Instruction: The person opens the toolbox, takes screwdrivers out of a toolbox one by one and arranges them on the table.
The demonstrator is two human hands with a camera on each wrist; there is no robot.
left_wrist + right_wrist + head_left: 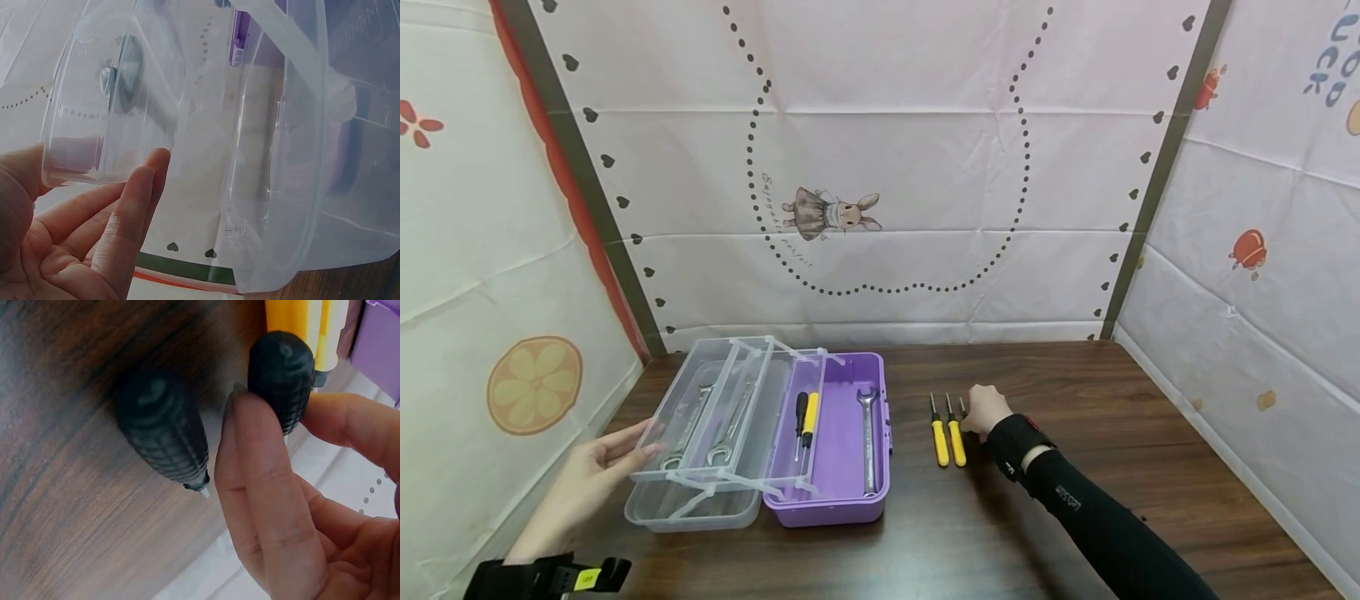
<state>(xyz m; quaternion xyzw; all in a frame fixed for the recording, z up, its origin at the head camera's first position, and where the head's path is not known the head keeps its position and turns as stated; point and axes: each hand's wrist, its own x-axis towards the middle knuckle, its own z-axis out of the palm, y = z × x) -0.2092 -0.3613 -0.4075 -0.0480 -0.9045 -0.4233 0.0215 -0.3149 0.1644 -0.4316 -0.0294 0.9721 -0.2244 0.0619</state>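
Down at the near left, the left hand (587, 479) has thumb and fingers pinched on the edge of a clear tray (715, 476), held over a clear lid (700, 521). Two wrenches (730, 425) show through the plastic! Right alongside sits the purple box (838, 475), a silver wrench (868, 442) lying lengthwise inside. A black screwdriver (801, 412) and a yellow screwdriver (810, 417) lie side by side at its left; whether in tray or box, I can't tell.

Across the dark wood surface (925, 542), two yellow-handled screwdrivers (957, 446) lie near each other, tips pointing away. Just beside them, the right hand (987, 410), thumb and fingers clamped on a black-handled screwdriver (281, 375); a second black handle (165, 428) rests close by, apart from the fingers. And at the back, a white cloth (895, 167) with a printed rabbit (831, 213).
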